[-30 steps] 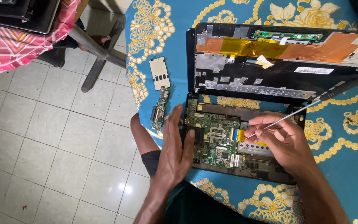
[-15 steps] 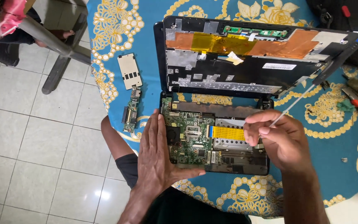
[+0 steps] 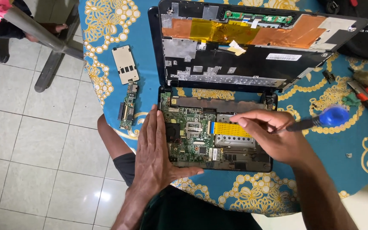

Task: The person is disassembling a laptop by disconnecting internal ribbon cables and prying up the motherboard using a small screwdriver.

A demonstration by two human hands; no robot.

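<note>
Right grip: the right hand is pinching a screwdriver between thumb and fingers, closed round the dark shaft, the blue handle cap sticking out to the right; the tip is hidden under the fingers.
Left grip: the left hand is holding nothing; it is lying flat and open, palm down, on the left edge of the opened laptop base, thumb running along the front edge.
Work spot: the fingertips of the right hand are hovering over the yellow ribbon cable, just right of the green mainboard; whether the tip is touching anything cannot be told.
Base vs grip: the base is lying directly beneath both hands, left hand touching it, right hand above its right half.
Doing it well (judgement): the flat left hand should be keeping the base from sliding on the blue patterned tablecloth; the driver is best kept upright and light, clear of the ribbon, which looks easy to crease.
Around: the lifted keyboard panel is lying behind the base, underside up; a small circuit board and a beige cover plate are lying well to the left.
</note>
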